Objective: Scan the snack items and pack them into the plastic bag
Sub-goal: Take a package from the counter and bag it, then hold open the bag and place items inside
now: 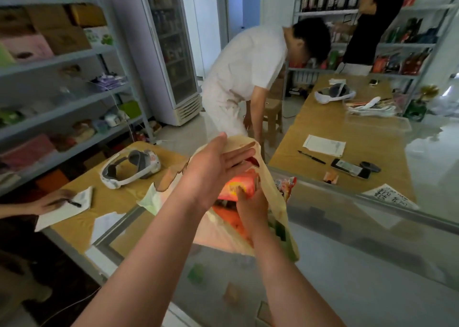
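Note:
A cream plastic bag (278, 202) stands open on the glass counter in front of me. My left hand (213, 170) has straight fingers and holds the bag's left rim up with the flat palm. My right hand (250, 205) is inside the mouth of the bag, fingers curled on an orange-red snack box (236, 186) that sits partly in the bag. More red packets show lower in the bag. A red-and-white snack packet (286, 184) lies just behind the bag on the right.
A white headset (129, 168) lies on the yellow counter at left, where another person's hand (52, 200) holds a pen over paper. A phone (350, 169), pen and papers lie on the right counter. A person in white bends behind the counter. Shelves stand on both sides.

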A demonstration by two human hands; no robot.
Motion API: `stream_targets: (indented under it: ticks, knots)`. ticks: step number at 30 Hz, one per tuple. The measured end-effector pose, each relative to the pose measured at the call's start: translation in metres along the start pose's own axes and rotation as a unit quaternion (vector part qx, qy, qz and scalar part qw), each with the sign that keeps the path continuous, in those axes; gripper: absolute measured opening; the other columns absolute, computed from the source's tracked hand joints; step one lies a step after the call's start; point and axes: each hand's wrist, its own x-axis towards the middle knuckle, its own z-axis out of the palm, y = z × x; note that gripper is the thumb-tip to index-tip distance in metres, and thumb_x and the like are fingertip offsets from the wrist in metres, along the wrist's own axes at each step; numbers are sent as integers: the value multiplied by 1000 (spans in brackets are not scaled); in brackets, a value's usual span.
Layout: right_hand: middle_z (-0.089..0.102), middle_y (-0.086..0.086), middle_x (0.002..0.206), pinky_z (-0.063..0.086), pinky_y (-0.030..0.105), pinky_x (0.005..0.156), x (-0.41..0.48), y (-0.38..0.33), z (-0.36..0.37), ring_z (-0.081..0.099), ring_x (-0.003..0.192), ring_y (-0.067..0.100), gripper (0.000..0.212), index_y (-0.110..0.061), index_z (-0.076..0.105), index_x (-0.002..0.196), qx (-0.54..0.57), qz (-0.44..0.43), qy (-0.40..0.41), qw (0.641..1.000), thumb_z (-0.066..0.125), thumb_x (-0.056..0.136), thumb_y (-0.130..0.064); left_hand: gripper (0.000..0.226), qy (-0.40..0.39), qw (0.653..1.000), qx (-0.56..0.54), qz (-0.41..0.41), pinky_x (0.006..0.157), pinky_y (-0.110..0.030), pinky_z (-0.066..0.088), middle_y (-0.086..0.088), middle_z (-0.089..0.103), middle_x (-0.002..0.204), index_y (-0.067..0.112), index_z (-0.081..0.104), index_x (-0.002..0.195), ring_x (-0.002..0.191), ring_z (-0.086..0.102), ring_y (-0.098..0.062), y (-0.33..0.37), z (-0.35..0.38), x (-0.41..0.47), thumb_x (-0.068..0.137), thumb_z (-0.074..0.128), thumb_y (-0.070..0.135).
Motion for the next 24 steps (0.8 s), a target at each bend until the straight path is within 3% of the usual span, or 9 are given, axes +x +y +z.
stream_targets:
  ticks: [3,6,9,13,16,18,21,24]
  knots:
    - [36,5,148,25,37,115,10,16,-2,34,137,24,62,-19,23,147,-110,-59,14,992,55,93,-23,28,-7,998,59,-7,102,-41,47,-17,73,100,10,53,102,103,68,-26,1,-10,10,104,35,32]
    - [41,3,143,29,37,110,19,30,2,39,132,24,71,-19,27,145,-236,-70,50,968,64,86,-33,33,-20,991,128,-27,108,-42,39,-6,76,94,17,57,106,100,69,-23,-8,-15,21,102,36,42]
    - [55,0,128,40,37,101,26,30,3,52,120,24,63,-25,44,134,-274,-71,48,958,66,78,-45,30,-2,996,80,-34,106,-42,42,-8,76,89,19,58,103,97,70,-23,-13,-10,29,102,36,40]
    - [51,-2,134,40,36,103,23,26,-1,49,124,22,54,-22,41,137,-254,-71,38,964,57,87,-31,24,23,999,-31,-23,95,-39,52,-11,75,89,14,54,108,92,72,-21,-16,2,31,101,40,32]
    - [65,-3,107,51,36,87,13,27,-15,61,101,18,27,-24,61,108,-315,-94,36,944,51,87,-37,29,21,998,-50,-2,95,-37,52,-6,75,99,13,57,117,99,69,-18,-26,14,25,100,40,30]
    - [67,-7,88,52,29,73,-1,18,-39,62,81,11,14,-27,67,94,-272,-145,15,951,54,88,-28,22,22,997,-74,15,89,-33,52,-4,74,103,19,60,104,101,68,-18,-35,22,19,99,40,26]
    - [66,-4,68,46,26,53,-26,-1,-78,58,56,11,18,-22,67,77,-113,-217,-4,970,59,87,-10,20,29,994,-98,32,82,-31,49,-1,74,102,25,60,90,95,65,-16,-44,36,12,98,42,25]
    - [61,-5,65,40,16,47,-17,1,-107,53,53,3,23,-24,62,71,-47,-178,108,977,57,86,-9,18,43,996,-69,29,76,-29,49,6,74,97,28,63,90,86,63,-12,-56,45,10,97,47,30]
